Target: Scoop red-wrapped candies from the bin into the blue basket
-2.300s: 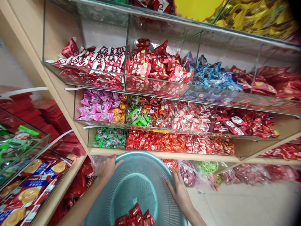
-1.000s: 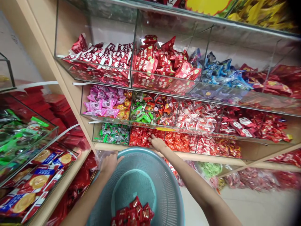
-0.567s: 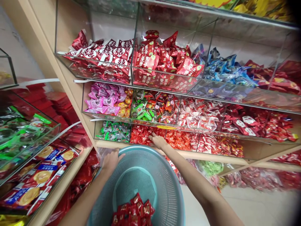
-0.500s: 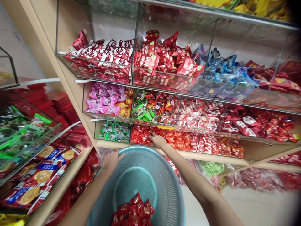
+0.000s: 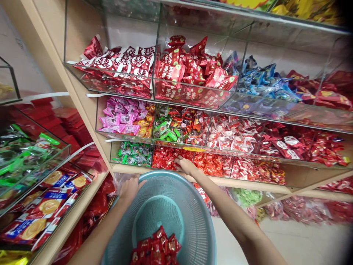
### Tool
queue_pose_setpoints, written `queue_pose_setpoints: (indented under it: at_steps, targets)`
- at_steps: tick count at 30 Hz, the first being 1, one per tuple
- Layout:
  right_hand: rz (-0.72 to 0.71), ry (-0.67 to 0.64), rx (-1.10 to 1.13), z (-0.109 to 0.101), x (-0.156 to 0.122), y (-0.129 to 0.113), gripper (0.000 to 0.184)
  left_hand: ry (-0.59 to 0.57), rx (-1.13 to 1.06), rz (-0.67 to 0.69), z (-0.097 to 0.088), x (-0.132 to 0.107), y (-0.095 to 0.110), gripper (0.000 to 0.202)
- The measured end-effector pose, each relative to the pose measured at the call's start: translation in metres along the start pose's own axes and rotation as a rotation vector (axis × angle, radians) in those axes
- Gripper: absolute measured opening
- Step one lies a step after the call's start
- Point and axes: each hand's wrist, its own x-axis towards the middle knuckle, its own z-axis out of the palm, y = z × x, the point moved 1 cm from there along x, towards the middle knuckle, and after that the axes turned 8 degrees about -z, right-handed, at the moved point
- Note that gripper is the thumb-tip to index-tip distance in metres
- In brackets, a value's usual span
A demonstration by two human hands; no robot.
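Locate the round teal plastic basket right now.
In the head view, the round teal plastic basket is at the bottom centre, in front of the beige wooden shelf edge, with the left hand on its upper-left rim.

Teal marks the mesh-patterned basket [image 5: 197, 221], deep red the wrapped sweets [image 5: 157, 248] inside it, amid pale-wood shelving [image 5: 78, 101], scarlet candies [image 5: 164, 158], green-and-silver candies [image 5: 135, 152], pink packets [image 5: 118, 119] and blue wrappers [image 5: 264, 82]; maroon-and-white bags [image 5: 121, 62] bear dark characters in white circles, while biscuit packs [image 5: 46, 206] show red, white, blue and gold.
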Motion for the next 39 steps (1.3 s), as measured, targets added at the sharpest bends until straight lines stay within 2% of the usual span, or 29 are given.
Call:
queue_pose_setpoints:
  at_steps: [5,9,13,16,18,21,25,30,33,36,39]
  targets:
    - [-0.026,0.132,0.142,-0.001,-0.001,0.007,0.022,0.000,-0.008,-0.008,0.000,0.000,0.001,0.053]
    - [0.011,0.256,0.282,-0.004,0.002,0.009,0.020,-0.006,-0.018,-0.007,0.000,0.000,0.001,0.053]
    - [0.052,0.322,0.467,-0.007,-0.003,-0.001,0.024,-0.048,-0.039,0.035,-0.002,0.005,-0.004,0.051]
    - [0.015,0.274,0.617,0.001,-0.021,-0.028,0.025,-0.078,-0.059,0.085,-0.003,0.008,-0.008,0.046]
    - [-0.025,0.208,0.715,0.015,-0.038,-0.055,0.025,-0.078,-0.062,0.102,-0.002,0.008,-0.010,0.045]
    - [-0.093,-0.016,0.939,0.046,-0.067,-0.100,0.025,-0.062,-0.053,0.103,-0.001,0.006,-0.010,0.047]
    - [-0.194,-0.124,0.790,0.079,-0.100,-0.146,0.022,-0.046,-0.036,0.092,0.000,0.003,-0.008,0.050]
    - [-0.267,-0.237,0.664,0.088,-0.126,-0.177,0.032,-0.036,-0.027,0.081,0.002,0.004,-0.008,0.049]
    - [-0.291,-0.224,0.579,0.100,-0.130,-0.190,0.033,-0.033,-0.025,0.077,0.003,0.004,-0.007,0.048]
    - [-0.349,-0.198,0.477,0.129,-0.126,-0.203,0.034,-0.032,-0.023,0.069,0.004,0.004,-0.007,0.048]
    - [-0.463,-0.245,0.365,0.161,-0.121,-0.214,0.030,-0.026,-0.022,0.069,0.003,0.004,-0.007,0.047]
